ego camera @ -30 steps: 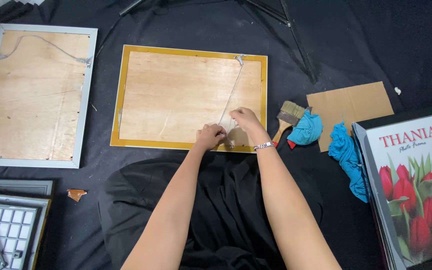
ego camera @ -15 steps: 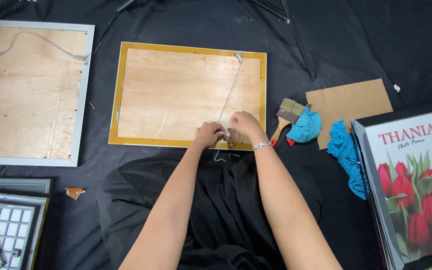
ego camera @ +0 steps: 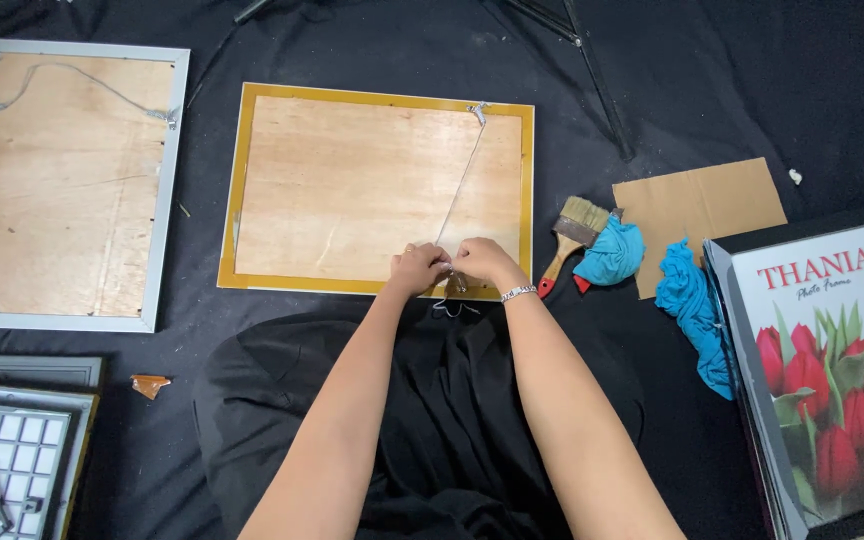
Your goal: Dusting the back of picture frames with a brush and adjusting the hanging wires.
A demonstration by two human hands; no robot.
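Left hand and right hand both pinch the wire at the lower edge of the face-down yellow frame, brush nearby.

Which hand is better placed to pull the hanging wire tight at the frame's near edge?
Probably right: the right hand sits where the wire reaches the gold frame edge; the left hand pinches beside it.
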